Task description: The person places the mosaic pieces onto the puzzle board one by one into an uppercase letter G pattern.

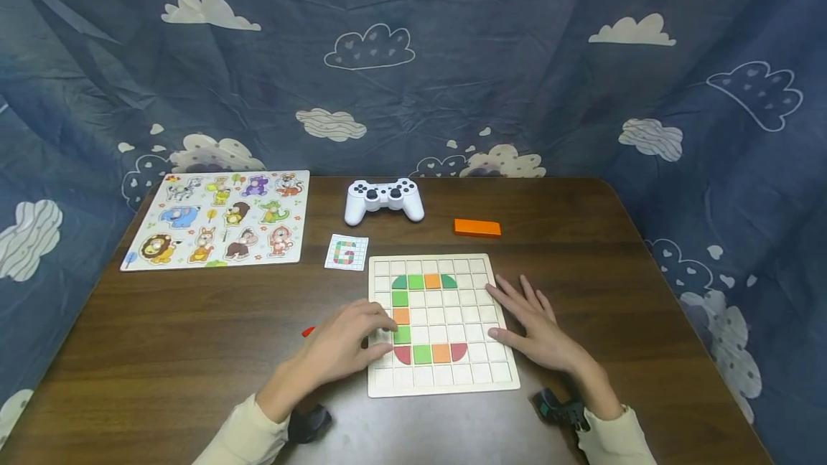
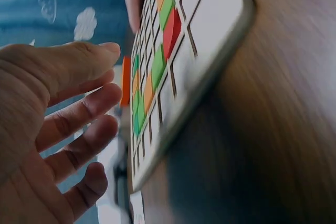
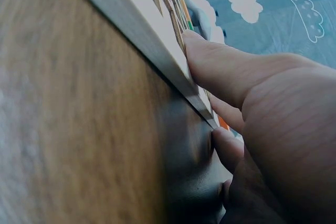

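A pale wooden grid board [image 1: 446, 380] lies on the table, with green, orange and red tiles in its cells. These tiles form a top row, a left column and a bottom row, with rounded pieces at the corners. My left hand [image 1: 345, 339] is over the board's left edge, fingertips close to the green tile [image 1: 402, 335] low in the column. Its fingers are loosely bent and hold nothing, as the left wrist view shows. My right hand [image 1: 539, 329] rests at the board's right edge, its thumb [image 3: 210, 59] on the top face and its fingers spread.
A small pattern card [image 1: 346, 252] lies beyond the board's upper left corner. Farther back are an animal picture board [image 1: 220, 221], a white game controller [image 1: 384, 199] and an orange block [image 1: 477, 228]. A small red piece [image 1: 307, 331] shows partly behind my left hand.
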`<control>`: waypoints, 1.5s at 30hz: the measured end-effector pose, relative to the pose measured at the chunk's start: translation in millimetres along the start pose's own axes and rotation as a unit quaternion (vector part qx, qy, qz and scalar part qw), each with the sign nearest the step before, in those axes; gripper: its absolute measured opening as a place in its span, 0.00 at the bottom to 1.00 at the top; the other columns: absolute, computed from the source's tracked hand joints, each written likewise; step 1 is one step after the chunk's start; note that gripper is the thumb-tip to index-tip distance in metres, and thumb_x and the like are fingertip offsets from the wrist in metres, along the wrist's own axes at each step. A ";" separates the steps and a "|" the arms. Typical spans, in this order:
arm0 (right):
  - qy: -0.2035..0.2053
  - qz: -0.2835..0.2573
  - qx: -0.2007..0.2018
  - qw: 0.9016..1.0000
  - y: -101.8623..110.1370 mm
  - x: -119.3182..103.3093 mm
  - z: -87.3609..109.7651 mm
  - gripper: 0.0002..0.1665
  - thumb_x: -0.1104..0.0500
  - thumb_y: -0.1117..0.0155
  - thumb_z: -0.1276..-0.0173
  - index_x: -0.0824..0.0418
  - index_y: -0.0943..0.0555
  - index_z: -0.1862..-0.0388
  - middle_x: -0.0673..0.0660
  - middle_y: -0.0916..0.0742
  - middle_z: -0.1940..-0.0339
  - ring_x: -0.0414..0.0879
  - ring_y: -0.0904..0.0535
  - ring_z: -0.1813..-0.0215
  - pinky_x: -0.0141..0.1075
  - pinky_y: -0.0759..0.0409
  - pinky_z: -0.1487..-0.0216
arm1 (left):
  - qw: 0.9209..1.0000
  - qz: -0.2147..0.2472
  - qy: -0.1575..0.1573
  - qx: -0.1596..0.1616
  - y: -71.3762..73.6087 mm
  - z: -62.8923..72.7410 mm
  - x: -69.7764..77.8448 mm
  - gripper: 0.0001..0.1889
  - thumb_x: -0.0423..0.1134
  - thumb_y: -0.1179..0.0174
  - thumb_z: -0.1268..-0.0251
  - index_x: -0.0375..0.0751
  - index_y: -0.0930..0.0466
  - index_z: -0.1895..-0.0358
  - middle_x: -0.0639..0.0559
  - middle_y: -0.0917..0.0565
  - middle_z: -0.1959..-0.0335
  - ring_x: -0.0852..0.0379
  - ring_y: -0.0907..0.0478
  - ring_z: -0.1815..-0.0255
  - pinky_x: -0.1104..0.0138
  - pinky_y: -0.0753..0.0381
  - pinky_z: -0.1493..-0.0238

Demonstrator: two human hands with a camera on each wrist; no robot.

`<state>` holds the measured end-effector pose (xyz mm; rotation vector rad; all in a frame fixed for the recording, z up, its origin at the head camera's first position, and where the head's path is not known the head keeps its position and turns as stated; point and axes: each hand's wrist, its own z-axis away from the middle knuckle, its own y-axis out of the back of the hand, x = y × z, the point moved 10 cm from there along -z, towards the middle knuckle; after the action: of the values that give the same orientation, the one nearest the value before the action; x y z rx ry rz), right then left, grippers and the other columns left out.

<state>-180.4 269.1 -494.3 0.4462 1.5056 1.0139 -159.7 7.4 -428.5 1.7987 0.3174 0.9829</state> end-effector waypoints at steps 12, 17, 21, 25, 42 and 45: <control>-0.005 -0.005 -0.006 1.000 -0.4 0.0 -0.5 0.46 0.43 0.34 0.33 0.49 0.40 0.20 0.63 0.44 0.17 0.72 0.65 0.19 0.70 0.69 0.29 | 0.995 0.005 0.085 0.051 33.4 58.9 -47.5 0.10 0.37 0.25 0.47 0.47 0.13 0.61 0.60 0.16 0.66 0.66 0.26 0.67 0.68 0.23 0.63; -0.004 -0.001 -0.004 1.000 0.9 -1.5 0.8 0.45 0.43 0.34 0.32 0.49 0.40 0.20 0.64 0.43 0.18 0.73 0.65 0.20 0.71 0.69 0.29 | 0.991 0.003 0.118 0.058 35.5 74.7 -61.0 0.11 0.36 0.24 0.49 0.46 0.12 0.61 0.61 0.16 0.65 0.66 0.27 0.67 0.70 0.25 0.64; -0.006 -0.001 -0.005 1.000 0.6 -0.9 0.8 0.45 0.42 0.34 0.33 0.49 0.40 0.20 0.64 0.44 0.18 0.73 0.65 0.19 0.71 0.69 0.29 | 0.989 -0.017 0.136 0.061 34.3 80.1 -67.6 0.14 0.38 0.23 0.50 0.46 0.12 0.58 0.62 0.18 0.64 0.65 0.27 0.66 0.70 0.25 0.64; -0.006 -0.002 -0.006 1.000 -0.3 -0.5 0.5 0.46 0.42 0.34 0.33 0.50 0.39 0.20 0.63 0.44 0.18 0.72 0.66 0.19 0.71 0.69 0.29 | 0.987 -0.022 0.147 0.059 31.7 81.6 -72.4 0.15 0.39 0.23 0.52 0.46 0.12 0.59 0.62 0.20 0.66 0.65 0.29 0.68 0.71 0.28 0.67; -0.006 -0.004 -0.006 1.000 0.2 -1.8 0.4 0.45 0.43 0.34 0.33 0.51 0.39 0.20 0.64 0.44 0.18 0.72 0.66 0.19 0.70 0.69 0.29 | 0.983 -0.008 0.178 0.044 28.8 79.9 -80.8 0.14 0.39 0.24 0.51 0.46 0.12 0.58 0.63 0.23 0.70 0.66 0.32 0.71 0.72 0.32 0.70; -0.003 -0.005 -0.004 1.000 1.1 -2.8 0.8 0.46 0.43 0.34 0.33 0.51 0.39 0.20 0.65 0.43 0.18 0.73 0.66 0.20 0.71 0.69 0.29 | 0.983 -0.007 0.175 0.046 29.7 79.1 -78.6 0.14 0.39 0.24 0.51 0.46 0.12 0.58 0.63 0.23 0.71 0.66 0.32 0.71 0.72 0.32 0.70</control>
<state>-179.3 267.8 -491.6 0.4353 1.4954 1.0098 -157.1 -105.5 -452.0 1.6973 0.6006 1.2945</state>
